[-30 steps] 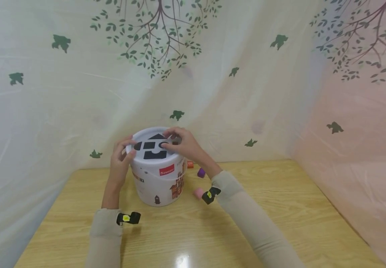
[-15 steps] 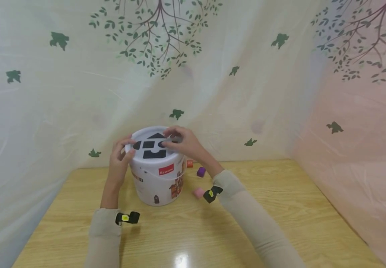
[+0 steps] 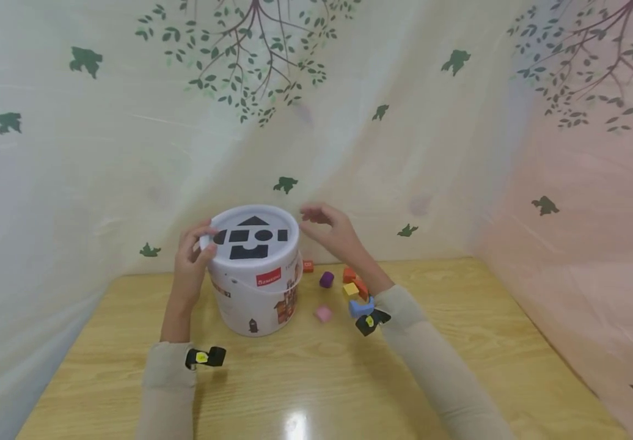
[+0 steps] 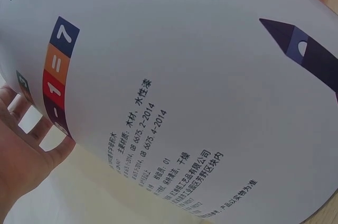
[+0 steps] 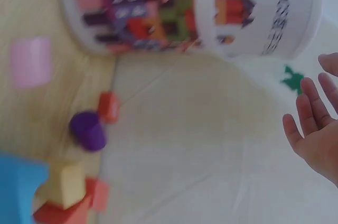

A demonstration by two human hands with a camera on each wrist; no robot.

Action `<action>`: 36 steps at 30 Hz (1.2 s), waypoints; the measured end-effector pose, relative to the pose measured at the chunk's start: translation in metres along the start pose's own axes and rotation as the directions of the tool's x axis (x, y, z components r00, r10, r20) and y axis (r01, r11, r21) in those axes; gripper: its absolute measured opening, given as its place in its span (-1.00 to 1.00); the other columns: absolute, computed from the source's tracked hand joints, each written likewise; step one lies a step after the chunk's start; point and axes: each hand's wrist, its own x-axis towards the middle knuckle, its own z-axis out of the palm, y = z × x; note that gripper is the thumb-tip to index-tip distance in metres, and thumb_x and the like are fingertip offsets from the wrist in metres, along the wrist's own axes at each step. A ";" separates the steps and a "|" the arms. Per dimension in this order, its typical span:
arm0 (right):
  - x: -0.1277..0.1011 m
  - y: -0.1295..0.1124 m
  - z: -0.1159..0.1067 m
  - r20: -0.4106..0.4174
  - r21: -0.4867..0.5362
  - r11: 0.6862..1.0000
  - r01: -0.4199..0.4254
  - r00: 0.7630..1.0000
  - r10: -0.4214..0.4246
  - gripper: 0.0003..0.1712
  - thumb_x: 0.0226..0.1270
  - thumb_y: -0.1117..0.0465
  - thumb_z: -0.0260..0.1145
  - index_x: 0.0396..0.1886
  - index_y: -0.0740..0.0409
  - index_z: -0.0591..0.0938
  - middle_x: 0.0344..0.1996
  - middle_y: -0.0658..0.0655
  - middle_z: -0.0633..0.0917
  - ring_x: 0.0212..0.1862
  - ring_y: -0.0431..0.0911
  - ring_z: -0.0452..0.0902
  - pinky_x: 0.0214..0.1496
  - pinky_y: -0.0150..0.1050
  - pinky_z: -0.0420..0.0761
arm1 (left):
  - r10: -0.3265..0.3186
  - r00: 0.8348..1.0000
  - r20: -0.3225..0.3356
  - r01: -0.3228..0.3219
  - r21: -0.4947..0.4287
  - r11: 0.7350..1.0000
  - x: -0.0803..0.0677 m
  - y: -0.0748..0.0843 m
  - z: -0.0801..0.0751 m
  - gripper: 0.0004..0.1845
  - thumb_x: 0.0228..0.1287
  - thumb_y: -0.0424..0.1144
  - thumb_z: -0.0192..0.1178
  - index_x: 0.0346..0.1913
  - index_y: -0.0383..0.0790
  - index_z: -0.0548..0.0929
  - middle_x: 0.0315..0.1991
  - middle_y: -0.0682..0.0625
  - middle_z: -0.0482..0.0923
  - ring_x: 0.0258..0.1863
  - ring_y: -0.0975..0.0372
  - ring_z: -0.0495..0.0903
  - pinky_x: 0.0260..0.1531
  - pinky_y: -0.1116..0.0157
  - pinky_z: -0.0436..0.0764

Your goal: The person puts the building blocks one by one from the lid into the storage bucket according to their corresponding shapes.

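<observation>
A white toy-block bucket [image 3: 256, 299] with a printed side stands on the table; its lid [image 3: 278, 249] has several black cut-outs of different shapes. My left hand [image 3: 190, 263] grips the lid's rim at the left, fingers over the edge; the left wrist view shows this hand [image 4: 29, 155] against the bucket's lettered wall. Beyond the rim on the right, my right hand [image 3: 335, 232] hangs in the air, its fingers relaxed and holding nothing. The right wrist view shows that hand [image 5: 317, 129] apart from the bucket.
Right of the bucket lie a pink block [image 3: 323, 314], a purple block [image 3: 326, 280] and a red block [image 3: 308, 266]. Further right sit a yellow block [image 3: 351, 289], orange-red blocks [image 3: 349, 275] and a blue block [image 3: 359, 308]. A printed curtain [image 3: 349, 153] hangs behind the table.
My right hand has lifted off the lid's cut-outs and moved right, uncovering the round and right-hand holes. The yellow, orange-red and blue blocks have come into sight. My left hand stays on the rim.
</observation>
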 end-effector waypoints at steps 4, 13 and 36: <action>-0.009 0.017 -0.013 0.001 -0.030 0.999 -0.016 1.000 0.016 -0.60 0.42 0.22 0.34 0.18 0.27 0.60 0.07 0.29 0.69 0.13 0.07 0.60 0.34 0.05 0.56 | 0.006 1.000 -0.001 -0.006 -0.001 1.000 -0.001 0.000 -0.001 -0.56 0.42 -0.15 0.08 0.23 -0.35 0.47 0.52 -0.05 0.20 0.54 0.04 0.11 0.55 -0.21 0.09; -0.025 0.056 -0.021 0.095 -0.124 0.987 -0.100 0.989 0.112 -0.63 0.40 0.26 0.34 0.13 0.32 0.62 0.06 0.35 0.70 0.07 0.12 0.59 0.26 0.07 0.59 | 0.011 1.000 0.000 -0.011 -0.005 1.000 -0.001 -0.001 -0.002 -0.58 0.42 -0.16 0.09 0.23 -0.32 0.49 0.50 -0.03 0.22 0.52 0.07 0.13 0.55 -0.20 0.11; -0.048 0.110 -0.002 0.330 -0.584 0.801 0.129 0.940 0.089 -0.57 0.00 0.34 0.54 -0.05 0.21 0.72 0.08 0.26 0.71 0.19 0.22 0.51 0.30 0.19 0.49 | 0.001 1.000 0.003 -0.001 -0.010 1.000 0.002 0.000 -0.001 -0.59 0.40 -0.18 0.07 0.21 -0.30 0.48 0.49 -0.04 0.21 0.53 0.06 0.13 0.55 -0.20 0.11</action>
